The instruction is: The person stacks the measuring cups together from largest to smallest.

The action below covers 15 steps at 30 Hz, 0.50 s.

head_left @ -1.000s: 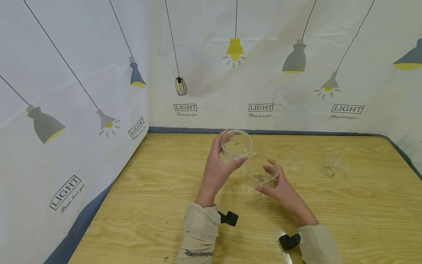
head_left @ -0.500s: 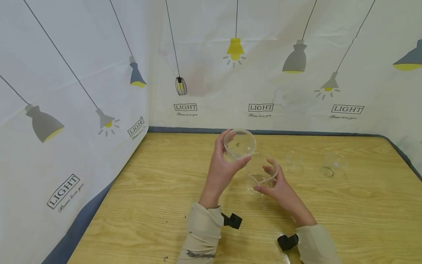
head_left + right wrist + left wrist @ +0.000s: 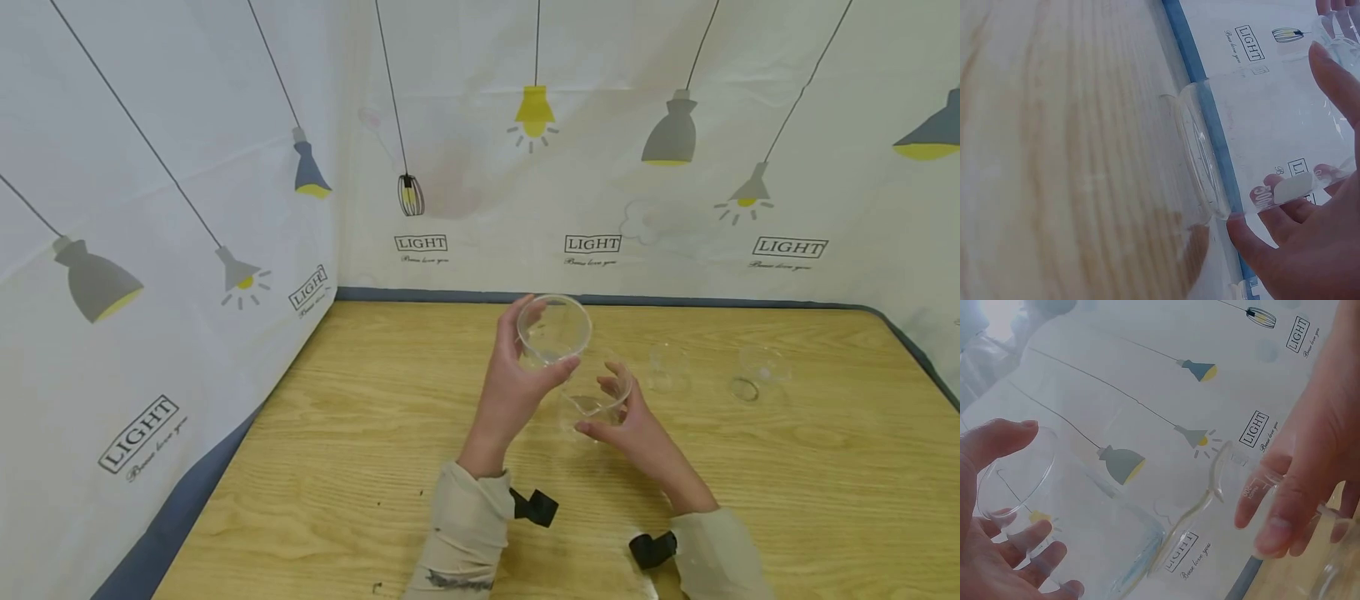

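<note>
Head view: The left hand (image 3: 517, 387) grasps a clear container (image 3: 555, 329), thumb and fingers around its side. The container is tilted, one round end toward the camera, above the rear half of the desk (image 3: 352, 433). The right hand (image 3: 645, 425) grasps a clear beaker (image 3: 596, 400), just beside and nearer the front edge; its rim shows a pouring lip. Contact between the two vessels cannot be determined. A clear vessel (image 3: 667, 367) and a second clear vessel (image 3: 761, 371) are positioned to the right, nearer the back edge.

Left wrist view: The left thumb and spread fingers bear on opposite sides of the container. The right fingers grip the beaker near white printed marks (image 3: 1249, 492).

Right wrist view: The right hand encloses the beaker from the side. A white patch (image 3: 1294, 189) shows on its wall; its thick-edged base faces the desk.
</note>
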Tool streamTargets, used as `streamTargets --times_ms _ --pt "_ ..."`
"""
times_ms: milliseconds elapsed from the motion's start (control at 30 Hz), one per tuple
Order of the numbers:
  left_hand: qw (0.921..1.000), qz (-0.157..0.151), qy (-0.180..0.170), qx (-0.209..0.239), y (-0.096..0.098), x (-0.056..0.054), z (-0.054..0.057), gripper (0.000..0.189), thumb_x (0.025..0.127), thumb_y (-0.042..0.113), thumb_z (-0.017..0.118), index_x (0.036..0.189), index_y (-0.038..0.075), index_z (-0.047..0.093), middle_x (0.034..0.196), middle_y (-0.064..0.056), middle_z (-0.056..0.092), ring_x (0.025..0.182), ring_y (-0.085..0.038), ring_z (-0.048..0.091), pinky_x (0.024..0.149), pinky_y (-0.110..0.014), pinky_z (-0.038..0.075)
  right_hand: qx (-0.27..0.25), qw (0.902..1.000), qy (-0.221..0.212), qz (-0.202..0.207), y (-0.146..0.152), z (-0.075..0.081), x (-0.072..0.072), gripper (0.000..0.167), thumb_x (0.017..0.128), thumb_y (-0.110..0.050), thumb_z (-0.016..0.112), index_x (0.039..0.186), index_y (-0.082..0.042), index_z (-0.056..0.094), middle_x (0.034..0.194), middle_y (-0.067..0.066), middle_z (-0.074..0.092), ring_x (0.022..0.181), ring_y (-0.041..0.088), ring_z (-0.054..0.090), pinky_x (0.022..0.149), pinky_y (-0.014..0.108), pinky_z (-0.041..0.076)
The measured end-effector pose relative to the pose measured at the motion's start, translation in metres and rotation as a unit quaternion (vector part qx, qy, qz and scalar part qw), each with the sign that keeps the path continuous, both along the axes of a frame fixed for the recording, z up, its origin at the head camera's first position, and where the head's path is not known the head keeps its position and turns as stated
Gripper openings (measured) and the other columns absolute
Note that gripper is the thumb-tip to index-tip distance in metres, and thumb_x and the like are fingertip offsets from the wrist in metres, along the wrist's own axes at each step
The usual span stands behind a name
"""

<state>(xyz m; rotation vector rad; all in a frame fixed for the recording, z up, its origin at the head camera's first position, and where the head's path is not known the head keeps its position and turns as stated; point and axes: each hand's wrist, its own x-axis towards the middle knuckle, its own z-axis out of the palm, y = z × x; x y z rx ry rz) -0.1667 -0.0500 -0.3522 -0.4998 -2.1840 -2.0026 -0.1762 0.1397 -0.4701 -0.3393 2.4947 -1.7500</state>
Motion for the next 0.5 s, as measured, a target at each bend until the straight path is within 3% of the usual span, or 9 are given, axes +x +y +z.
streamTargets --times_ms 267,500 --pt "0.9999 -0.001 0.015 0.004 0.006 -0.01 -0.018 0.079 0.071 0.038 0.074 0.134 0.034 0.027 0.133 0.013 0.037 0.126 -0.016 0.03 0.095 -0.051 0.029 0.0 1.0 0.003 -0.002 0.0 -0.002 -0.001 0.094 0.076 -0.029 0.071 0.142 -0.021 0.005 0.14 0.017 0.025 0.129 0.033 0.021 0.097 0.06 0.016" --pt "1.0 -0.003 0.004 0.003 0.01 -0.006 -0.015 0.081 0.072 0.035 0.074 0.136 0.029 0.026 0.133 0.014 0.036 0.126 -0.019 0.029 0.095 -0.052 0.028 0.006 1.0 -0.002 -0.003 -0.001 0.0 0.0 0.094 0.076 -0.031 0.071 0.142 -0.023 0.004 0.14 0.016 0.025 0.129 0.033 0.021 0.097 0.06 0.017"
